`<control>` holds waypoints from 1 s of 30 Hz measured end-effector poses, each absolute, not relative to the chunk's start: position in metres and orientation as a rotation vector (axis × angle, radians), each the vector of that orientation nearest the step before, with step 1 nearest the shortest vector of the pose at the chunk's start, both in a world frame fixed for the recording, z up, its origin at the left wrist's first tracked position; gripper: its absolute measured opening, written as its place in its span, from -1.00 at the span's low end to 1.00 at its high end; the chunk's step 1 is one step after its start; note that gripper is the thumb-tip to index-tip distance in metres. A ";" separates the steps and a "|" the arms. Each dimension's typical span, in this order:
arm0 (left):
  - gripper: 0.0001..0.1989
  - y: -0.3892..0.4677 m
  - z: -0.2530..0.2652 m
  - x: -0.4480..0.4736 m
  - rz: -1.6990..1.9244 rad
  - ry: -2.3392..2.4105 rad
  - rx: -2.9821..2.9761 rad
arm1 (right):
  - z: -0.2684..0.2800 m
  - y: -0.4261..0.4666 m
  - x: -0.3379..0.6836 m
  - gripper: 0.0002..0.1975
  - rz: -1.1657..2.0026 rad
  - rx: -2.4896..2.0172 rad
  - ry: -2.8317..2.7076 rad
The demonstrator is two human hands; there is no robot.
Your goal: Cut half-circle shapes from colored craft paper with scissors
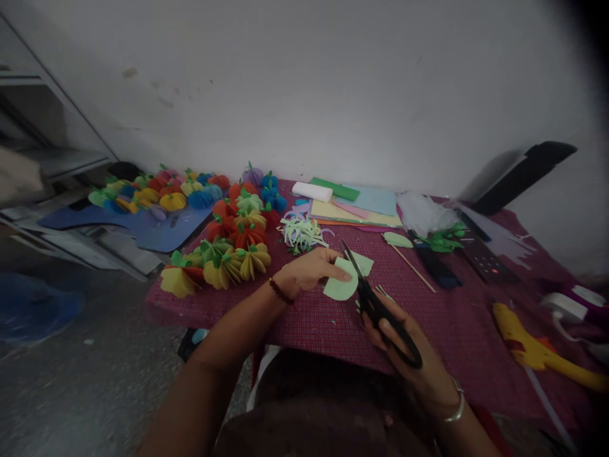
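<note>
My left hand [314, 273] pinches a pale green piece of paper [341, 289] with a rounded edge, above the front of the table. In my right hand [404, 343] is a pair of black-handled scissors [375, 308], its fingers around the handles. The blades point away from me and lie against the paper, beside its curved edge. A corner of the green paper shows on the far side of the blades. Just beyond my left hand rests a pile of curly light green paper strips [302, 233].
Several colourful paper pumpkins [247, 235] crowd the table's left side and a blue board [174, 231]. Stacked coloured sheets [375, 200] lie at the back. A wooden stick [413, 270], green leaf cut-outs [442, 238] and a yellow glue gun [528, 346] are on the right.
</note>
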State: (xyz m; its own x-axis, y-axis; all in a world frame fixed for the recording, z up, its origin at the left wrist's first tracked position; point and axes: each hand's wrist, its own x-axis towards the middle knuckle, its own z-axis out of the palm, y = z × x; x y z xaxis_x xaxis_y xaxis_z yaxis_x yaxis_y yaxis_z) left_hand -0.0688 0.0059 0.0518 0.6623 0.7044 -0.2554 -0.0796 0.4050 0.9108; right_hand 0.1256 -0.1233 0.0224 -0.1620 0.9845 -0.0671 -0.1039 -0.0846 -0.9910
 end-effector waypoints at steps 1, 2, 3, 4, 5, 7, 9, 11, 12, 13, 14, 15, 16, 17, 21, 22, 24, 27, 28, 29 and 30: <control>-0.56 0.007 0.052 -0.069 0.551 0.706 1.057 | 0.022 -0.123 0.127 -0.39 1.453 -1.100 -1.187; -0.56 0.007 0.051 -0.070 0.556 0.708 1.069 | 0.021 -0.122 0.128 -0.38 1.468 -1.102 -1.172; -0.57 0.008 0.051 -0.071 0.560 0.704 1.082 | 0.020 -0.121 0.129 -0.38 1.474 -1.103 -1.163; -0.58 0.009 0.050 -0.071 0.560 0.696 1.094 | 0.020 -0.120 0.130 -0.38 1.477 -1.103 -1.162; -0.59 0.010 0.050 -0.072 0.559 0.686 1.104 | 0.020 -0.119 0.131 -0.39 1.475 -1.104 -1.165; -0.59 0.012 0.049 -0.074 0.551 0.668 1.119 | 0.021 -0.118 0.133 -0.41 1.465 -1.099 -1.177; -0.59 0.013 0.050 -0.076 0.539 0.660 1.135 | 0.023 -0.117 0.134 -0.42 1.459 -1.103 -1.198; -0.60 0.014 0.052 -0.078 0.522 0.648 1.153 | 0.027 -0.117 0.136 -0.42 1.456 -1.121 -1.228; -0.61 0.014 0.053 -0.078 0.503 0.638 1.163 | 0.030 -0.117 0.137 -0.42 1.451 -1.141 -1.245; -0.62 0.015 0.053 -0.079 0.485 0.629 1.169 | 0.032 -0.117 0.138 -0.42 1.439 -1.165 -1.263; -0.64 0.016 0.053 -0.080 0.468 0.621 1.171 | 0.035 -0.117 0.140 -0.42 1.423 -1.191 -1.282; -0.65 0.016 0.053 -0.080 0.458 0.616 1.166 | 0.038 -0.116 0.142 -0.42 1.405 -1.219 -1.305; -0.66 0.017 0.052 -0.080 0.450 0.613 1.158 | 0.041 -0.116 0.145 -0.43 1.390 -1.244 -1.337; -0.66 0.018 0.050 -0.080 0.445 0.612 1.149 | 0.044 -0.114 0.148 -0.44 1.374 -1.259 -1.372; -0.66 0.022 0.044 -0.079 0.449 0.622 1.124 | 0.051 -0.108 0.157 -0.44 1.344 -1.282 -1.490; -0.66 0.022 0.043 -0.078 0.454 0.625 1.120 | 0.052 -0.106 0.159 -0.43 1.341 -1.294 -1.508; -0.67 0.023 0.041 -0.078 0.464 0.626 1.113 | 0.054 -0.103 0.162 -0.41 1.322 -1.321 -1.539; -0.68 0.023 0.040 -0.078 0.468 0.615 1.107 | 0.061 -0.099 0.165 -0.39 1.273 -1.351 -1.601; -0.68 0.023 0.040 -0.078 0.468 0.613 1.104 | 0.064 -0.098 0.166 -0.39 1.262 -1.360 -1.632; -0.69 0.024 0.039 -0.078 0.464 0.614 1.102 | 0.067 -0.096 0.167 -0.40 1.254 -1.367 -1.664; -0.70 0.024 0.038 -0.077 0.458 0.618 1.102 | 0.070 -0.094 0.168 -0.40 1.250 -1.371 -1.695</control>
State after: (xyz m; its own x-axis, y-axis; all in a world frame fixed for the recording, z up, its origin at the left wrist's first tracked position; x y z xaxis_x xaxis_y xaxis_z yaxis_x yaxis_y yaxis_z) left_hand -0.0773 0.0240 0.0383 0.7460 0.6246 -0.2311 -0.0402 0.3886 0.9205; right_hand 0.1682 -0.0941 0.0701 -0.2704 0.9581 -0.0941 0.3727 0.0141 -0.9278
